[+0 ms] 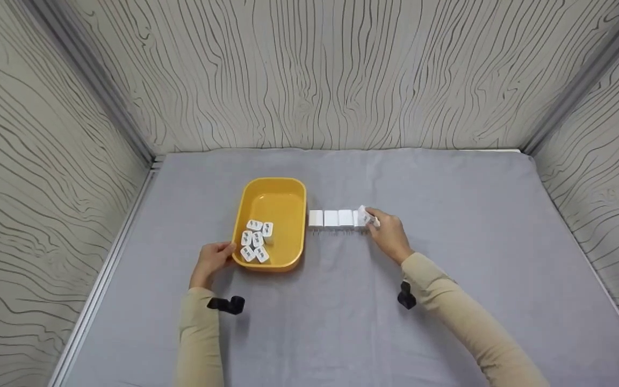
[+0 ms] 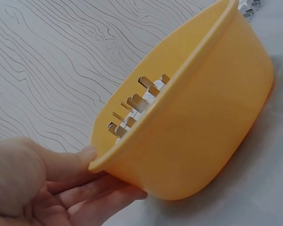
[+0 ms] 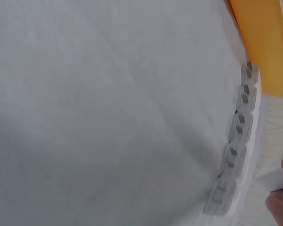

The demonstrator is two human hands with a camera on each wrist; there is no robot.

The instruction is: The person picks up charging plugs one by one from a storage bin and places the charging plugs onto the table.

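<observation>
My left hand [image 1: 214, 262] grips the near left corner of a yellow plastic bin [image 1: 288, 226]. In the left wrist view the thumb lies on its rim and the fingers are beneath. Inside the bin stand several white plug adapters [image 1: 257, 239], metal prongs up. Right of the bin lies a row of white plug adapters [image 1: 331, 218], side by side, prongs toward me. My right hand [image 1: 390, 236] pinches another white plug adapter [image 1: 365, 214] at the row's right end, partly covering the last one. Only fingertips of that hand show in the right wrist view.
A grey cloth [image 1: 449, 215] covers the table. Wood-grain patterned panels [image 1: 309, 75] enclose the back and both sides, with grey metal rails [image 1: 100, 274] along the edges. Black camera mounts [image 1: 227, 305] sit on both wrists.
</observation>
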